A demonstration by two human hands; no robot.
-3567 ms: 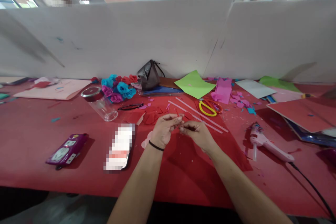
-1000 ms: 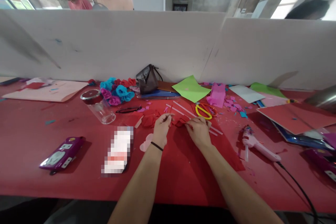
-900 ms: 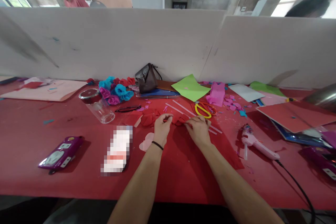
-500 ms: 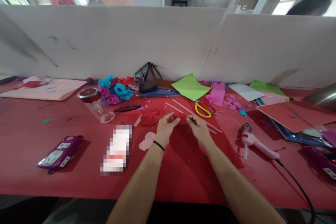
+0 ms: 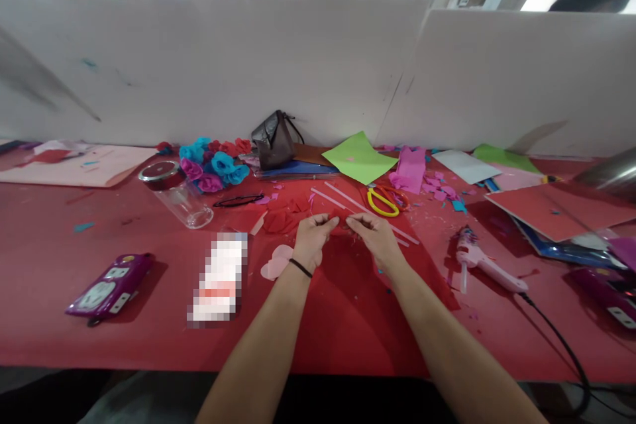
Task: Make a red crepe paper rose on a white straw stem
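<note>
Between my hands is a small piece of red crepe paper (image 5: 340, 218), pinched at both sides. My left hand (image 5: 314, 238), with a black band at the wrist, grips its left edge between thumb and fingers. From the other side my right hand (image 5: 373, 236) pinches the right edge. Beneath them lies a larger red sheet (image 5: 368, 324). Red paper pieces (image 5: 285, 213) sit just left of my left hand, and pale pink paper circles (image 5: 277, 262) lie by that wrist. Clear glue sticks (image 5: 342, 201) stretch behind my hands, near yellow-handled scissors (image 5: 383, 202).
On the right rests a pink glue gun (image 5: 489, 268) with a black cord. Crepe paper flowers (image 5: 218, 165), a glass jar (image 5: 186, 199) and a dark pouch (image 5: 273, 139) stand back left. A purple power strip (image 5: 112, 288) lies left. A white partition (image 5: 213, 66) closes the back.
My fingertips have come closer together, and the red paper between them shows more plainly. The whole view has shifted slightly upward.
</note>
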